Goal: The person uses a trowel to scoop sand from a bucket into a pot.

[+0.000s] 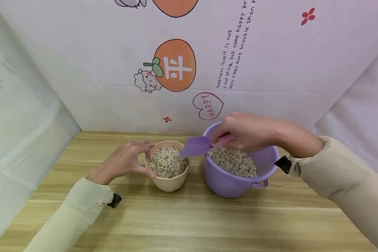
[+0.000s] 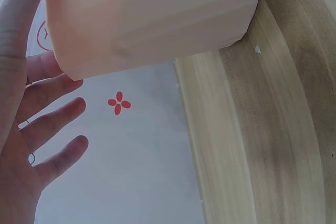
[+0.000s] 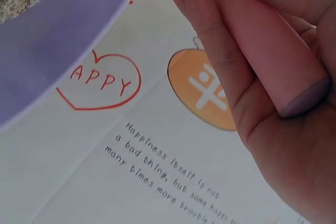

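Observation:
A small peach flowerpot (image 1: 169, 183) stands on the table, filled near its rim with pale gravel (image 1: 167, 161). My left hand (image 1: 126, 159) holds it by the left side, thumb at the near rim and index finger at the far rim. In the left wrist view the other fingers (image 2: 58, 158) stay spread beside the pot wall (image 2: 157, 19). My right hand (image 1: 244, 131) grips the pink handle (image 3: 278, 56) of a toy shovel. Its purple blade (image 1: 196, 146) tilts down toward the pot, over the pot's right rim.
Right of the pot stands a purple bucket (image 1: 225, 183) part full of the same gravel (image 1: 233, 162), beneath my right hand. A printed white cloth (image 1: 271, 70) hangs right behind the wooden table (image 1: 176, 224). More white cloth (image 1: 15, 115) hangs at the left side.

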Demonstrator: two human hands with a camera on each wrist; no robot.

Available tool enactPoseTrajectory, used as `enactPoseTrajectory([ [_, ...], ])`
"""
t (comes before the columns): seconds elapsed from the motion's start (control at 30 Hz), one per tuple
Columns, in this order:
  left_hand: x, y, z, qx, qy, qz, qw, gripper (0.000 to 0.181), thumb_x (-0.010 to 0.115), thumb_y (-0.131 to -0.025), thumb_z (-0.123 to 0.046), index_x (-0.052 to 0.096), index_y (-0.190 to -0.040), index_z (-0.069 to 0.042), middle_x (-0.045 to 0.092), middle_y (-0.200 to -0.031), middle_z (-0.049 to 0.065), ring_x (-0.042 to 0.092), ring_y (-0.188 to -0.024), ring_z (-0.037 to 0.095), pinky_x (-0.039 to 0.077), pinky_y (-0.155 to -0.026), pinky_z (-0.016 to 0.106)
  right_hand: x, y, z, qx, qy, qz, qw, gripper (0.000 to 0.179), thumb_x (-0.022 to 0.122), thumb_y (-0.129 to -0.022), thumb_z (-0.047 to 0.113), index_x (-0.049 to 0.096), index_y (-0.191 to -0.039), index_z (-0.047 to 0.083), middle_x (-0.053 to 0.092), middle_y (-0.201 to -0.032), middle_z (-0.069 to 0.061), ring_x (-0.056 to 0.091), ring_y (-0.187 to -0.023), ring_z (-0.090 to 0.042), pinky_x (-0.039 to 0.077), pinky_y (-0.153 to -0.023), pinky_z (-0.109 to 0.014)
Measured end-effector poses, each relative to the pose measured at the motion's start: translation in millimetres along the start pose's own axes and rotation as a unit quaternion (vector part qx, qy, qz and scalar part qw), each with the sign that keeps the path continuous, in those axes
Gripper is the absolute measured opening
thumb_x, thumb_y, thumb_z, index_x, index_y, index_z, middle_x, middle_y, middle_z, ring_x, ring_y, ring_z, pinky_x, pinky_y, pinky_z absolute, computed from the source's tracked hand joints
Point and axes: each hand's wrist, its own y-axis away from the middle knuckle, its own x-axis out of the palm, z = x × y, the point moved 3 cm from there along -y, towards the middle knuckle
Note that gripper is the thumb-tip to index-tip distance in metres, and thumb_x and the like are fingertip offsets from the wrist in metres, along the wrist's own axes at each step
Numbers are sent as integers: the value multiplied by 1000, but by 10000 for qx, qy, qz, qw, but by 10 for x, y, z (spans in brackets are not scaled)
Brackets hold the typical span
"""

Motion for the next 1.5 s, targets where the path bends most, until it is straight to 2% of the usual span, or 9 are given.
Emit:
enactPoseTrajectory([
  [0.13,-7,-2,3,-53,-48,114,9999,54,80,-60,-69,61,-79,-22,64,-132,13,32,-55,4,32,-53,25,-71,120,-49,109,-109,-192,9997,19,64,-96,6,77,-96,20,61,-71,13,52,-59,-2,49,-56,-23],
  [0.27,-14,-10,-6,-244,-60,175,9995,53,79,-62,-71,61,-77,-23,65,-130,10,49,-64,7,38,-58,26,-144,274,-115,175,-125,-431,9988,19,67,-94,7,76,-109,14,72,-95,11,66,-78,0,56,-71,-24],
  [0.33,-17,-22,-15,-337,-31,173,9993,52,79,-64,-70,60,-76,-23,67,-127,8,63,-81,14,45,-65,29,-180,364,-156,246,-86,-515,9983,21,68,-94,6,76,-111,13,73,-103,8,67,-86,0,57,-76,-25],
  [0.4,-20,-38,-24,-426,-2,148,9990,51,79,-65,-69,61,-77,-23,69,-123,6,66,-99,20,50,-73,34,-207,454,-201,304,9,-619,9976,22,68,-93,6,75,-113,13,73,-106,8,67,-90,1,57,-78,-25],
  [0.5,-24,-64,-34,-479,-35,88,9988,51,81,-66,-67,66,-84,-22,69,-120,6,66,-104,25,53,-82,41,-223,581,-274,452,57,-676,9967,24,68,-94,6,74,-115,15,72,-109,9,67,-94,0,56,-81,-26],
  [0.67,-28,-136,-74,-602,-210,52,9980,63,78,-67,-69,71,-102,-17,68,-117,5,66,-95,25,54,-81,45,-196,755,-399,690,147,-737,9948,24,68,-94,7,75,-115,18,72,-109,12,67,-96,-1,56,-81,-25],
  [0.83,-34,-246,-161,-646,-293,76,9975,71,72,-72,-73,71,-116,-18,67,-124,3,64,-111,28,51,-91,50,-102,874,-519,582,198,-809,9948,23,70,-93,7,75,-113,16,73,-107,10,67,-95,-2,57,-78,-25],
  [1.27,2,-504,-460,-103,-51,88,9999,77,63,-79,-75,61,-136,-23,65,-130,-6,59,-122,17,47,-102,42,175,990,-755,795,-296,-443,9954,23,68,-91,1,75,-111,11,74,-105,6,67,-90,-1,57,-74,-24],
  [1.5,35,-609,-586,257,-9,107,9996,77,65,-82,-69,58,-140,-19,68,-126,-4,56,-127,20,44,-106,43,257,979,-820,896,-612,-208,9939,26,65,-91,-4,75,-107,15,73,-103,8,69,-87,-7,57,-71,-24],
])
